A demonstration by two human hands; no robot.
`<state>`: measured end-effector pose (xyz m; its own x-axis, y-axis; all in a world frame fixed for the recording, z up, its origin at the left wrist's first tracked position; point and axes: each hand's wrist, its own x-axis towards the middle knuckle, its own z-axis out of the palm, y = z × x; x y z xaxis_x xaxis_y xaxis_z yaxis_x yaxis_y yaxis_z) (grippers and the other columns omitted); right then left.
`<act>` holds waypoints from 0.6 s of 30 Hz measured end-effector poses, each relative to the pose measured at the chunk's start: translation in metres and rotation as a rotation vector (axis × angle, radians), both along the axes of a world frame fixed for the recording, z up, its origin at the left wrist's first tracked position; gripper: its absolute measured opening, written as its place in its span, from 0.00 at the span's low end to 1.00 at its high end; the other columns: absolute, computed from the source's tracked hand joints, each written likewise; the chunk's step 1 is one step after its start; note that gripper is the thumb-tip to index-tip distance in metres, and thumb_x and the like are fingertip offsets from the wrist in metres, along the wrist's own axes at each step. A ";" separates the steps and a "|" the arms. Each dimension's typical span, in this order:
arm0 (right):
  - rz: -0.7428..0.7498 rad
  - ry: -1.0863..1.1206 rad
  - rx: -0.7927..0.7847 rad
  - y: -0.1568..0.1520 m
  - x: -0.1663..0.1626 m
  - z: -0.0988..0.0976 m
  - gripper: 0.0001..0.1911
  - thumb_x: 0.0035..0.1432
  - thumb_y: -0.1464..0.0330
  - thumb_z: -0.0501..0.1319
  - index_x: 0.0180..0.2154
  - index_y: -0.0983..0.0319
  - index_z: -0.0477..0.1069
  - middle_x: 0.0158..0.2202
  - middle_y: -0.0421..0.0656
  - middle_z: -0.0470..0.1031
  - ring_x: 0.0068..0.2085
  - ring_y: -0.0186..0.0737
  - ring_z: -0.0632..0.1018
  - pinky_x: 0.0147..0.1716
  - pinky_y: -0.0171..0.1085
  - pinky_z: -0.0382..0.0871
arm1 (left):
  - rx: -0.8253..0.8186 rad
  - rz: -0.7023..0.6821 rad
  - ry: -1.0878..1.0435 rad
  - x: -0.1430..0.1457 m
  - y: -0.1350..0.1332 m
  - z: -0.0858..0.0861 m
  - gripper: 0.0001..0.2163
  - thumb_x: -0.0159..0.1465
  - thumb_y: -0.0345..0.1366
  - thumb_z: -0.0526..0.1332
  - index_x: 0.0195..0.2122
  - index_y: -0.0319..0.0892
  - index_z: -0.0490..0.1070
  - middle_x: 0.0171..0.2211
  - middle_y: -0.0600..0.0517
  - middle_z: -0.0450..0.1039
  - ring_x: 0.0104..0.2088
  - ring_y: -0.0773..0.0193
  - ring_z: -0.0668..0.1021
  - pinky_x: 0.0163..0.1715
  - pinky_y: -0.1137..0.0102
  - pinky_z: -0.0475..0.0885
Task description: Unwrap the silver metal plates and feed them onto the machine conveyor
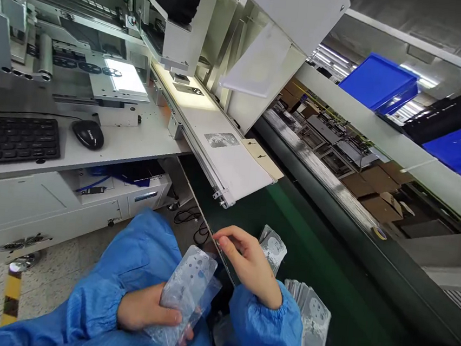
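Observation:
My left hand [152, 309] is wrapped round a few clear, phone-shaped plastic sheets [191, 278] with rounded corners and dark dots, held over my lap. My right hand [249, 259] hovers beside them at the near edge of the green conveyor belt [292, 211]. Its thumb and forefinger are pinched together; anything between the tips is too small to make out. Just behind the right hand, a stack of similar clear sheets [274, 248] lies on the green belt. A larger stack [314, 322] sits nearer to me, partly hidden by my right sleeve.
A narrow white conveyor [246, 180] carries one clear sheet [221, 140] out of a lit machine [180, 54]; its end overhangs the green belt. On the left bench are a keyboard [13, 138] and a mouse [88, 134]. Blue bins [378, 81] stand on a shelf at upper right.

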<state>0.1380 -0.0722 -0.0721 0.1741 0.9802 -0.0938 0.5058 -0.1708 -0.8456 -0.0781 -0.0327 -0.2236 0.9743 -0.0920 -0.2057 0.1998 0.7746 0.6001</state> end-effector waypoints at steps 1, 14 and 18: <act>-0.010 -0.012 -0.007 -0.001 0.001 -0.002 0.16 0.68 0.55 0.58 0.41 0.59 0.77 0.38 0.43 0.79 0.39 0.39 0.78 0.39 0.36 0.71 | 0.050 -0.032 -0.030 -0.005 0.000 -0.001 0.28 0.52 0.52 0.74 0.49 0.44 0.75 0.39 0.47 0.84 0.39 0.55 0.84 0.43 0.61 0.77; -0.140 -0.142 0.133 0.027 0.033 0.010 0.08 0.62 0.62 0.63 0.36 0.60 0.75 0.31 0.41 0.78 0.32 0.37 0.77 0.31 0.34 0.71 | 0.198 -0.111 -0.053 -0.017 0.000 -0.021 0.24 0.52 0.58 0.71 0.46 0.51 0.80 0.41 0.52 0.85 0.40 0.62 0.83 0.44 0.70 0.73; -0.641 -0.277 0.341 0.093 0.130 0.032 0.09 0.59 0.64 0.63 0.36 0.63 0.74 0.32 0.45 0.79 0.29 0.40 0.77 0.28 0.37 0.72 | 0.366 -0.073 -0.027 -0.018 0.007 -0.018 0.24 0.52 0.63 0.68 0.44 0.55 0.82 0.41 0.54 0.84 0.42 0.58 0.82 0.44 0.69 0.72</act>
<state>0.2679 0.0204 -0.0405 0.6900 0.6469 0.3245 0.5964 -0.2542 -0.7613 -0.0965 -0.0260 -0.2417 0.9733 -0.0869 -0.2125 0.2274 0.4917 0.8406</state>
